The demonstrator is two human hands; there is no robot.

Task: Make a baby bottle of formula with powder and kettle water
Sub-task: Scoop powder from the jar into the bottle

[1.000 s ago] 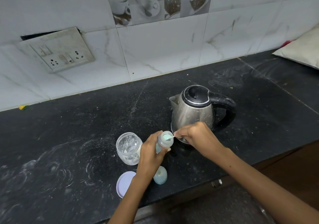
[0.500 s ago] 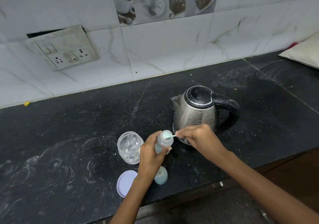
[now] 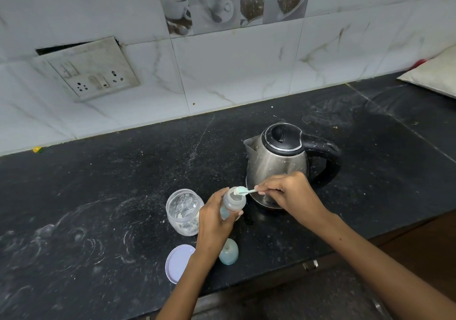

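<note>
Your left hand [image 3: 214, 221] grips the bottle [image 3: 233, 202], tilted; your right hand [image 3: 290, 192] pinches the scoop [image 3: 243, 191] over its mouth. Jar [image 3: 183, 211] at 9 o'clock, kettle [image 3: 280, 164] at 1, counter [image 3: 98, 184] edge at 6.

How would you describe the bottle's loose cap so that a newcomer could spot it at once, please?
Start at the steel kettle on the black counter, then drop towards the near edge. The bottle cap stands beside the left wrist: a pale blue-green dome, unlike the flat lilac lid lying beside it.
</note>
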